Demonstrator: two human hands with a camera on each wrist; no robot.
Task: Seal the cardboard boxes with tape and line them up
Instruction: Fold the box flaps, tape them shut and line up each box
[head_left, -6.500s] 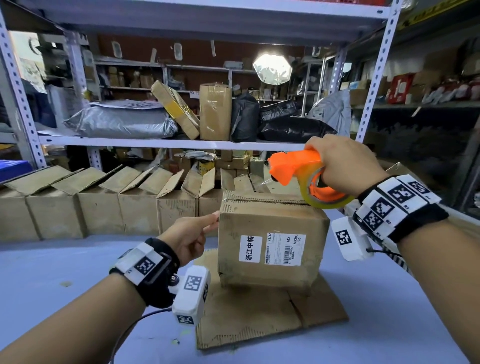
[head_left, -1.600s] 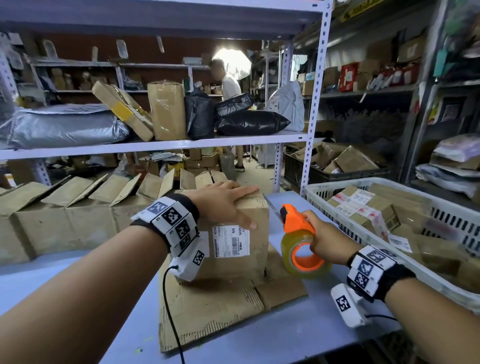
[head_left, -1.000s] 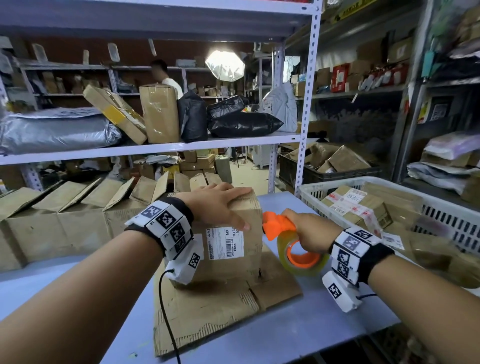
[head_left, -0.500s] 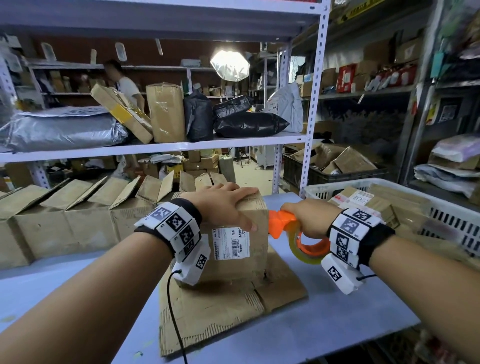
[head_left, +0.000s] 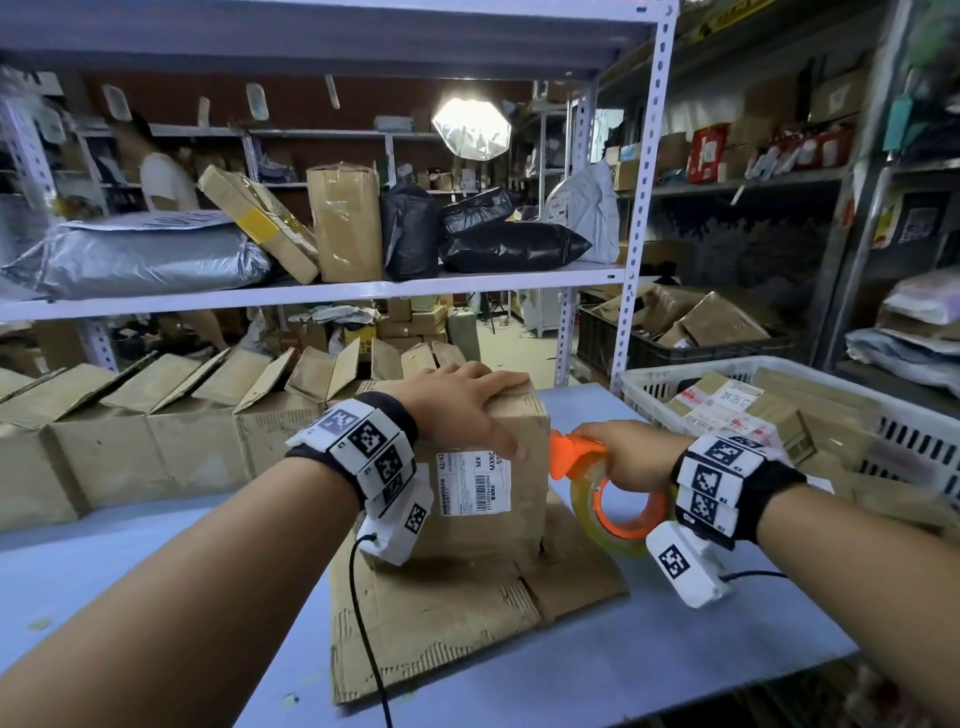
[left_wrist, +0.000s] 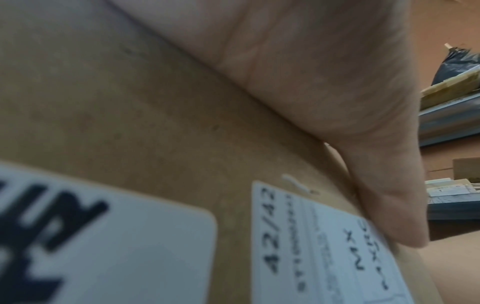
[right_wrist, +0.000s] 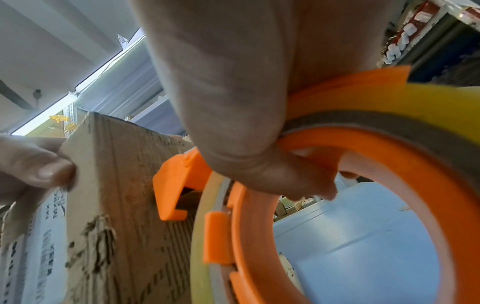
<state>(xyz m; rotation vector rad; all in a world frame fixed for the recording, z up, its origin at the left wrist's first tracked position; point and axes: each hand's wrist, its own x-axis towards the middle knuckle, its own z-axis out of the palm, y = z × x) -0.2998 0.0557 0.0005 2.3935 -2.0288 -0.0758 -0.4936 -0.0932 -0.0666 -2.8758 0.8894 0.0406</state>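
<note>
A closed cardboard box (head_left: 493, 499) with white shipping labels stands on a flattened cardboard sheet (head_left: 467, 608) on the blue table. My left hand (head_left: 457, 410) lies flat on the box top, fingers spread to the right edge, thumb (left_wrist: 384, 195) down over the front face by the label (left_wrist: 324, 246). My right hand (head_left: 623, 454) grips an orange tape dispenser (head_left: 613, 499) with a yellowish tape roll (right_wrist: 337, 226). Its orange head (right_wrist: 171, 189) touches the right side of the box (right_wrist: 124, 205), near the upper edge.
A row of open cardboard boxes (head_left: 156, 415) lines the back of the table (head_left: 130, 561). A white plastic crate (head_left: 883, 426) of parcels sits at the right. Shelving with parcels and bags (head_left: 363, 228) rises behind. A person (head_left: 161, 182) stands far back left.
My right hand has brought the dispenser from low beside the box up against the box's right side. My left hand went from the box's left corner to pressing flat on its top.
</note>
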